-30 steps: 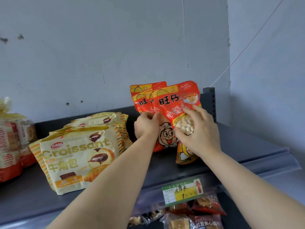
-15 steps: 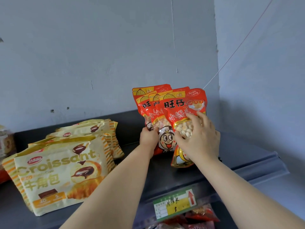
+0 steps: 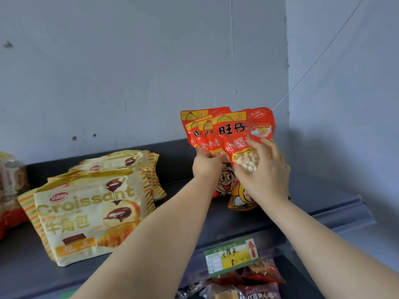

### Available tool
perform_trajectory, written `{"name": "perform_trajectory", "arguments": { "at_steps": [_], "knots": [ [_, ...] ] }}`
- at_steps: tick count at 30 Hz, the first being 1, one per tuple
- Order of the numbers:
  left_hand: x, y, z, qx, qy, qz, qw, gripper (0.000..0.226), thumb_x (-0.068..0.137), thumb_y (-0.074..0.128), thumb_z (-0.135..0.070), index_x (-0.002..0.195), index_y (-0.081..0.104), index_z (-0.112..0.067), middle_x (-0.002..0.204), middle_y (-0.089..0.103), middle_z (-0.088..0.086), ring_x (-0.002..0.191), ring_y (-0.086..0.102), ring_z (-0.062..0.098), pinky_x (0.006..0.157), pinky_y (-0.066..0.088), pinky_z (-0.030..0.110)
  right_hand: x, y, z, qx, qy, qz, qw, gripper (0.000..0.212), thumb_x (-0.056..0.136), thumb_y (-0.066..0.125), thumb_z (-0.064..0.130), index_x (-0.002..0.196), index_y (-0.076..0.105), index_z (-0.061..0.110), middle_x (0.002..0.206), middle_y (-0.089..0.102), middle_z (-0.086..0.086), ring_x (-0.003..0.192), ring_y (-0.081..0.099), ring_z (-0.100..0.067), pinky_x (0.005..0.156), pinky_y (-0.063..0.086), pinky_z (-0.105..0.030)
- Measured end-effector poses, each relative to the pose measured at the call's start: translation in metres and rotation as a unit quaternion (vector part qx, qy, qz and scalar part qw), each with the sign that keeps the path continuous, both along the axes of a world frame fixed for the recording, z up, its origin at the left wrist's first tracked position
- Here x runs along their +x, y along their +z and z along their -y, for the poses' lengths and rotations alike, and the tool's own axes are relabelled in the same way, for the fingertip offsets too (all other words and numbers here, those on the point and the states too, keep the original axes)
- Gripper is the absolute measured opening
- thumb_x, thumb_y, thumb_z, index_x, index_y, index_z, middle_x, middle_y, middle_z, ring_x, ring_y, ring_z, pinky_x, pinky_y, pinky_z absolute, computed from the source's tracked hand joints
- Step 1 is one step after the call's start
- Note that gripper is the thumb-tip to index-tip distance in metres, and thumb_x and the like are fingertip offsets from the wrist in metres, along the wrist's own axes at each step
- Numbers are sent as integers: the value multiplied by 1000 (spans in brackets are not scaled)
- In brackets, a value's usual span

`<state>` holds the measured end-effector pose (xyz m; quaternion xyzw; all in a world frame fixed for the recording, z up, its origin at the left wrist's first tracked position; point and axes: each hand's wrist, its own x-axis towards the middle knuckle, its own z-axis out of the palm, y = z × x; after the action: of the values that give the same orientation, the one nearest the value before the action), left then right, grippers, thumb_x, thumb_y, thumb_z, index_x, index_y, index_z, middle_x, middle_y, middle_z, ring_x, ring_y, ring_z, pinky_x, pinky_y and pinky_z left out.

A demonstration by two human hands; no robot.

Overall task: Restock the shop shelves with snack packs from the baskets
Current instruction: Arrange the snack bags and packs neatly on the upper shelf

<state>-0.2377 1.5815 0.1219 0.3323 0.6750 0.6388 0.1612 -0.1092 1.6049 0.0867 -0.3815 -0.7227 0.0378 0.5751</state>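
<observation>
Several red snack packs (image 3: 233,134) with black characters and a clear window stand upright in a row on the dark top shelf (image 3: 319,203), near its right end. My left hand (image 3: 206,164) grips the packs at the back of the row from the left. My right hand (image 3: 264,171) holds the front pack by its lower half, fingers spread over the window. The bottoms of the packs are partly hidden behind both hands.
Cream and orange croissant bags (image 3: 90,214) stand in a row at the left of the shelf, with more packs (image 3: 10,186) at the far left edge. A price label (image 3: 232,256) hangs on the shelf front. Snack packs (image 3: 244,285) fill the shelf below. Grey walls close the corner.
The view has drifted a little to the left. Both hands stay on the red packs, which now stand slightly more upright and closer together.
</observation>
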Motion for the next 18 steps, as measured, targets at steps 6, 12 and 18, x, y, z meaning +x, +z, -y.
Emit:
{"name": "perform_trajectory", "arguments": {
  "at_steps": [6, 12, 18],
  "knots": [
    [-3, -7, 10, 56, 10, 94, 994, 11, 86, 71, -16, 93, 62, -20, 93, 70, 1, 90, 68, 20, 88, 57, 44, -6, -3, 4, 15, 38, 35, 999, 69, 73, 72, 52, 133, 47, 28, 146, 35, 0, 132, 39, -25, 100, 42, -54],
    [-17, -1, 10, 28, -67, 177, 981, 19, 95, 56, -20, 106, 67, -9, 100, 74, 11, 93, 71, 29, 90, 57, 46, -11, 1, 20, -47, 36, 125, 990, 77, 78, 55, 71, 142, 34, 34, 155, 17, 1, 141, 20, -25, 109, 27, -53],
    [6, -7, 40, 137, 64, 107, 983, 34, 92, 57, -50, 100, 60, -17, 92, 67, -2, 84, 64, 12, 66, 45, 29, 2, -1, 19, -63, 176, -40, 982, 51, 98, 45, 25, 146, 30, 24, 155, 15, -1, 143, 21, -18, 114, 28, -45]
  ]
}}
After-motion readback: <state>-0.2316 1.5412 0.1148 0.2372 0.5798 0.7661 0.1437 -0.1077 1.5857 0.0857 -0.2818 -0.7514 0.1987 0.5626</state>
